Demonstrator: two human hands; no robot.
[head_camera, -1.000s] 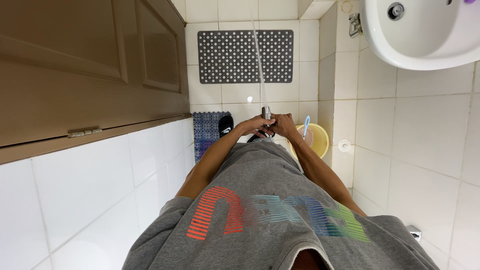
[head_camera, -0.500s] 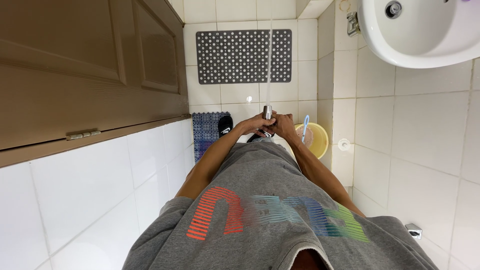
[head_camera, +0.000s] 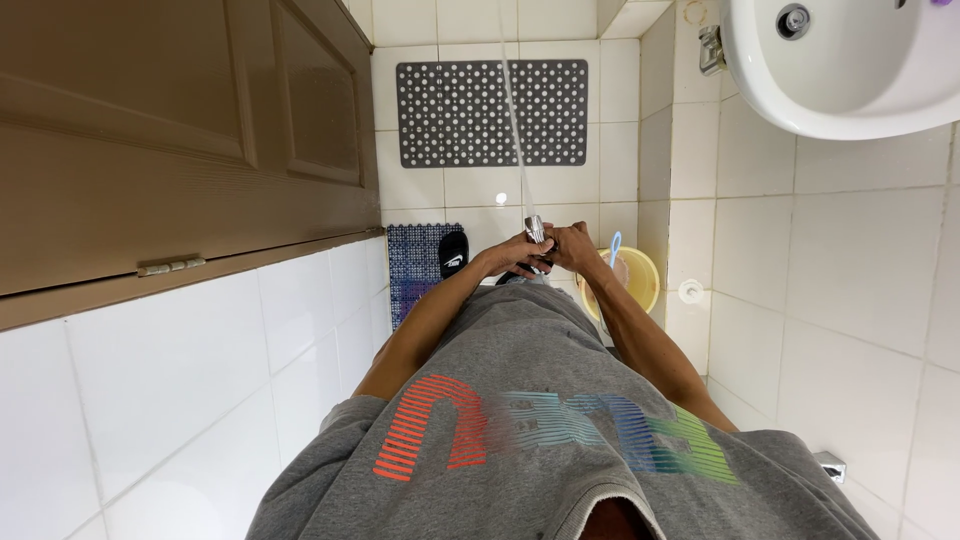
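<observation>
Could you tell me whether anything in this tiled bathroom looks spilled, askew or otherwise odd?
Only one thing: a thin stream of water shoots from the small chrome spray nozzle, gripped by the left hand and right hand, across the white tiled floor and over the grey perforated rubber mat. Nothing looks damaged.

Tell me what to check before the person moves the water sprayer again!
1. Both hands on the sprayer: ok. The left hand and right hand wrap around the metal sprayer.
2. Water going where it is aimed: ok. The thin water stream runs straight across the grey dotted mat.
3. Door out of the spray: ok. The brown door sits to the side of the stream.
4. Yellow bucket out of the way: ok, it stands beside the right hand, not under the stream.
5. Floor slippery: cannot tell; wetness on the white tiles is too hard to see.
</observation>
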